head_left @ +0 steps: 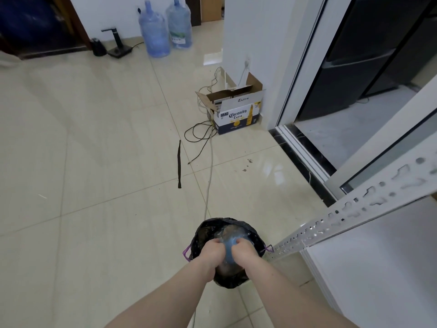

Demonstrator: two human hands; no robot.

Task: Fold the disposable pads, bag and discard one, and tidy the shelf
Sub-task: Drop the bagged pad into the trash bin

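A: What hems things in close by?

B: A white perforated shelf post (343,223) slants in from the right, its lower end just beside the black bin bag (236,281), with a white panel (378,268) under it. To the left the tiled floor (82,162) lies wide and bare.

A: And the hands?

B: Both forearms reach forward and down over the bag's mouth. The left hand (211,253) and the right hand (243,250) sit side by side, knuckles up, fingers curled tight into the bagged pad (229,250), each gripping it.

A: How does that look?

B: A bluish bundle in crinkled clear plastic, bunched between the fists, sitting in the open top of the black bag. Purple drawstring loops (186,253) stick out at the bag's sides.

A: Farther off?

B: A pale cable (210,171) runs from the bag toward a Coronita Extra carton (238,114) at a white wall corner, with a black cord (201,136) looped beside it and a dark strap (179,164) lying apart on the tiles. On the right, a sliding door track (300,152). At the back, two blue water jugs (165,27) and a black dispenser stand (117,45).
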